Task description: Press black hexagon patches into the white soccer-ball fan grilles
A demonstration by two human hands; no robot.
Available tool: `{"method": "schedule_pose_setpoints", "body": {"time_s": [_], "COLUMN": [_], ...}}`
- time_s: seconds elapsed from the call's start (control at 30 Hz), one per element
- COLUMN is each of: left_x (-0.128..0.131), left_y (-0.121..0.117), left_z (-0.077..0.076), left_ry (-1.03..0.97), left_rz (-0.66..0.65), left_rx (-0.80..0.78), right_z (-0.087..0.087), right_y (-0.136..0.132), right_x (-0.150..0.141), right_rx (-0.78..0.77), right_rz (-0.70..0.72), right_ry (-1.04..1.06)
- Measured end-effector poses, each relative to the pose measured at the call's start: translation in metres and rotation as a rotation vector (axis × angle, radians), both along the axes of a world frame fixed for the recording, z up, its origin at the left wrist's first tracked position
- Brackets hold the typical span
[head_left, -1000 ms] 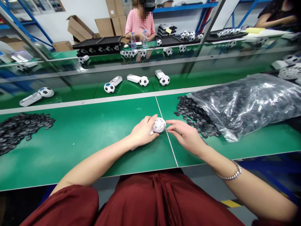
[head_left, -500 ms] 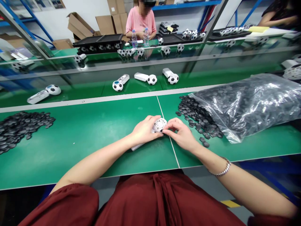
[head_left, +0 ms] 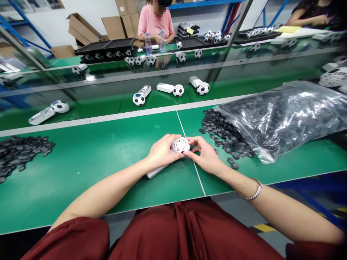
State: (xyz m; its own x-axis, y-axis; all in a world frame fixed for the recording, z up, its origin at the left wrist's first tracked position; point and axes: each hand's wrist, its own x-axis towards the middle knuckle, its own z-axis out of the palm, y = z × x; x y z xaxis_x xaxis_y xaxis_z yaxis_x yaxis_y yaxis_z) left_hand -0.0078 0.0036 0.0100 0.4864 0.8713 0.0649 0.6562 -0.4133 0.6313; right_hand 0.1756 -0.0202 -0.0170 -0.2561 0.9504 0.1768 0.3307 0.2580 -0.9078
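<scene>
Openwork white ball (head_left: 180,145) to be braced firmly by left hand (head_left: 163,150); light, square pressure best applied by right hand (head_left: 205,156). Ball is held between both hands: left fingers half-curled around its left side, right thumb and forefinger slightly apart against its right edge. Whether anything else is pinched cannot be told.

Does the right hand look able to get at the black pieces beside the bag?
Likely yes: the right hand is at the ball, but the black pieces lie close by, and the bag leaves the near ones uncovered.
</scene>
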Motion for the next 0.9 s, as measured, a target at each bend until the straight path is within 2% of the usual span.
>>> {"method": "schedule_pose_setpoints", "body": {"time_s": [0.1, 0.2, 0.27, 0.33, 0.43, 0.5, 0.6, 0.7, 0.8, 0.9], "left_x": [0.001, 0.000, 0.000, -0.001, -0.002, -0.002, -0.004, -0.006, -0.009, -0.010], "left_y": [-0.002, -0.002, -0.002, -0.001, 0.002, 0.004, 0.007, 0.009, 0.009, 0.008], "left_z": [0.001, 0.001, 0.000, 0.000, 0.001, 0.004, 0.008, 0.010, 0.010, 0.010], "left_ry": [0.024, 0.036, 0.031, 0.029, 0.052, 0.086, 0.183, 0.263, 0.271, 0.266], "left_rz": [0.012, -0.002, -0.001, 0.001, -0.024, -0.063, -0.143, -0.161, -0.131, -0.123], "left_rx": [0.007, 0.004, -0.011, -0.025, -0.031, -0.023, 0.009, 0.058, 0.093, 0.054], "right_z": [0.000, 0.000, 0.001, 0.002, 0.004, 0.005, 0.009, 0.014, 0.019, 0.022], "right_y": [0.007, 0.029, 0.048, 0.065, 0.079, 0.082, 0.081, 0.072, 0.051, 0.028], "right_x": [0.005, 0.026, 0.042, 0.054, 0.057, 0.054, 0.051, 0.052, 0.048, 0.037], "right_rx": [-0.001, 0.066, 0.212, 0.326, 0.371, 0.373, 0.375, 0.355, 0.220, 0.133], "right_rz": [0.021, -0.016, -0.143, -0.188, -0.083, -0.026, -0.013, -0.013, -0.004, 0.075], "right_ry": [-0.031, -0.156, -0.383, -0.686, -1.054, -1.146, -1.151, -1.092, -0.719, -0.334]}}
